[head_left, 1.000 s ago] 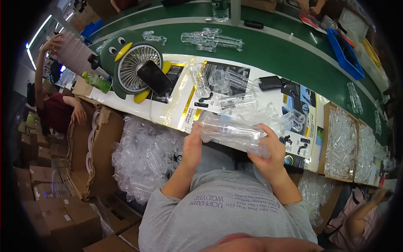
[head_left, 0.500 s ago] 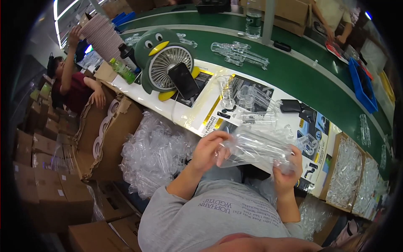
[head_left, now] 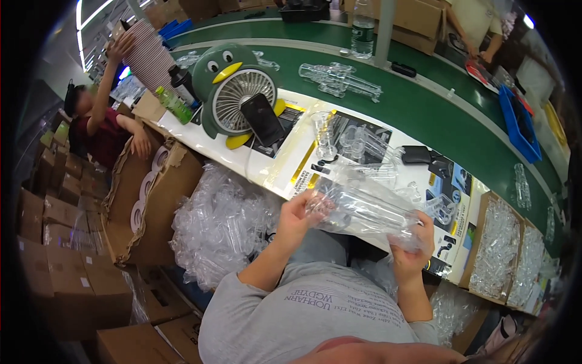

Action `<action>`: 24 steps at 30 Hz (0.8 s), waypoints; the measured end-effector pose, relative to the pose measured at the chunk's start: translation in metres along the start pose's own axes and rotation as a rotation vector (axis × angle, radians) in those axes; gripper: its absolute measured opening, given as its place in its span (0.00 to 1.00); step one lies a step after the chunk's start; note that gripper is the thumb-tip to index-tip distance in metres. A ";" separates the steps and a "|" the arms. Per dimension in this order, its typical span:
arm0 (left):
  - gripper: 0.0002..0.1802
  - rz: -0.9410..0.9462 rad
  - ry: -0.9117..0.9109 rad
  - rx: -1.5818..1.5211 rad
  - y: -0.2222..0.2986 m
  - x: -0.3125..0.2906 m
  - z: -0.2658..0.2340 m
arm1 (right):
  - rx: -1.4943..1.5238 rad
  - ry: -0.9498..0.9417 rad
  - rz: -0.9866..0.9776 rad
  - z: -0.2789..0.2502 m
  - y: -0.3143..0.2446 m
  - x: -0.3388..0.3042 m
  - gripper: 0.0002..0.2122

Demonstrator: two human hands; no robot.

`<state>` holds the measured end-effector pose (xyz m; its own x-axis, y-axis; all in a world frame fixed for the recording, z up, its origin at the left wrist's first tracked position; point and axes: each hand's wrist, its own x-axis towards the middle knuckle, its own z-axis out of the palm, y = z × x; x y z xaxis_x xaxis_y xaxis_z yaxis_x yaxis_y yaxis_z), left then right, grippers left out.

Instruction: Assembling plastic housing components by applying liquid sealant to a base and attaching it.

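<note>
Just in front of my chest, a clear plastic bag is stretched between my two hands, with a clear ribbed tubular piece showing inside it. My left hand pinches its left end. Round its right end the fingers of my right hand are closed, partly hidden by crumpled film. Beyond the bag, on the printed white table surface, stand a clear plastic tube-shaped part and several similar clear parts. Glare blurs the outlines of the clear pieces nearest the bag.
A penguin-shaped fan with a phone leaning on it stands at the left. Bagged pieces heap below it. Boxes of clear parts line the right. Behind runs a green belt; a person reaches up at far left.
The bag's left end has dropped slightly and the tubular piece now shows more plainly through the film. My left hand has shifted a little left and down, still gripping; my right stays nearly in place.
</note>
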<state>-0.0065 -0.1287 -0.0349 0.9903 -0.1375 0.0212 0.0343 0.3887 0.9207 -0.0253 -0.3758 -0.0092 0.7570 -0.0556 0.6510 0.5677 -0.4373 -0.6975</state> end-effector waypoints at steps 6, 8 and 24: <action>0.18 -0.204 -0.082 0.183 0.002 -0.008 0.011 | 0.054 -0.160 -0.069 0.002 -0.014 0.013 0.16; 0.15 -0.078 -0.053 0.162 -0.006 -0.006 0.008 | 0.041 -0.196 -0.112 -0.004 -0.014 0.009 0.15; 0.08 0.405 0.505 0.010 0.007 0.024 -0.084 | -0.201 0.442 0.106 -0.188 -0.023 -0.058 0.11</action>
<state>0.0293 -0.0526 -0.0613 0.8661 0.4645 0.1846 -0.3545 0.3106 0.8820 -0.1434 -0.5313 0.0258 0.5728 -0.4653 0.6748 0.3889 -0.5704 -0.7235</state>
